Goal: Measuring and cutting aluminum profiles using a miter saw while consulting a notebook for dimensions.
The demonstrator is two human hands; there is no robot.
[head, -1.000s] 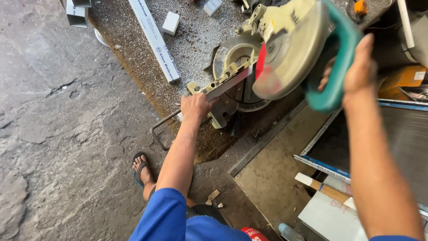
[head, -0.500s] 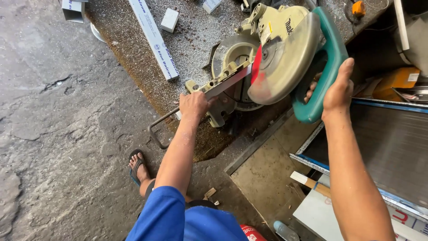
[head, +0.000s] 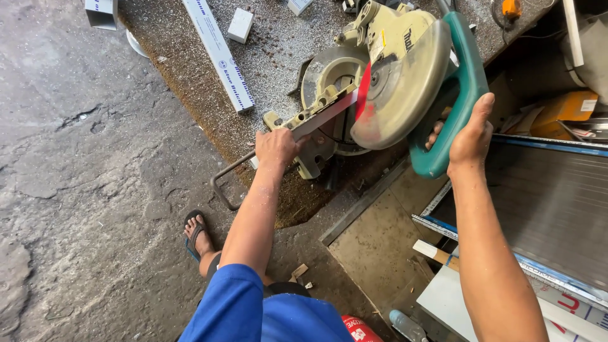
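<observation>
The left fingers (head: pixel 269 142) pressed a thin, stiff metal strip (head: pixel 323 117) flat just beyond them; the right fingers (head: pixel 472 123) wrapped closed around the heavy saw's teal handle (head: pixel 459 95), its natural grip.

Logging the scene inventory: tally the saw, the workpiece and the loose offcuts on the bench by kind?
Mitre saw, right hand on its green handle: 1
Metal strip held by left hand: 1
Long white profile: 1
Short white offcuts: 3
Total: 6
</observation>
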